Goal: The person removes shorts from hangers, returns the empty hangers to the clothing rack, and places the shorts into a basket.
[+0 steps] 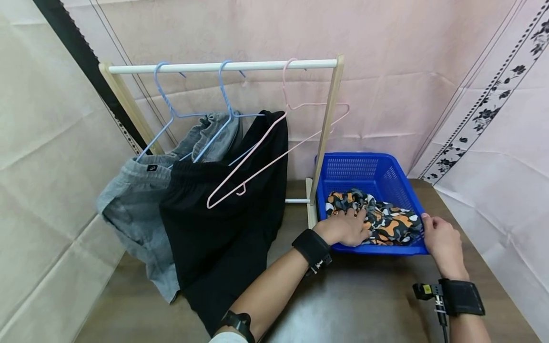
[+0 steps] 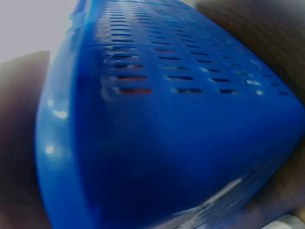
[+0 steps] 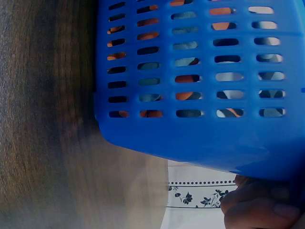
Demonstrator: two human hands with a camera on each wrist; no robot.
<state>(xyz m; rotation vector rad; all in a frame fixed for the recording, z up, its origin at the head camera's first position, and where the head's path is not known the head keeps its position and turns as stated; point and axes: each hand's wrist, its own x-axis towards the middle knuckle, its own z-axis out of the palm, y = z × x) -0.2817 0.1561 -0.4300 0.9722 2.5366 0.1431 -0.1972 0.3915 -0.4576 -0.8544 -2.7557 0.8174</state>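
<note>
A blue plastic basket [image 1: 350,166] with slotted walls stands on the table at the right. Inside it lies a folded garment [image 1: 396,223] with an orange, black, grey and white camouflage print. My left hand [image 1: 345,228] reaches over the basket's near left side and rests on this garment, fingers spread. At the near right corner my right hand [image 1: 442,240] pinches the basket's rim between thumb and fingers. The right wrist view shows part of that right hand [image 3: 257,207] beside the slotted wall. Only the basket's outside [image 2: 167,138] fills the left wrist view, with that hand out of sight.
Left of the basket stands a rack with a white rail [image 1: 266,65] and wooden posts [image 1: 328,124]. On it hang grey denim shorts [image 1: 141,209], black shorts [image 1: 227,209] on blue hangers, and a bare pink hanger [image 1: 253,164]. Patterned cloth [image 1: 484,114] walls the table.
</note>
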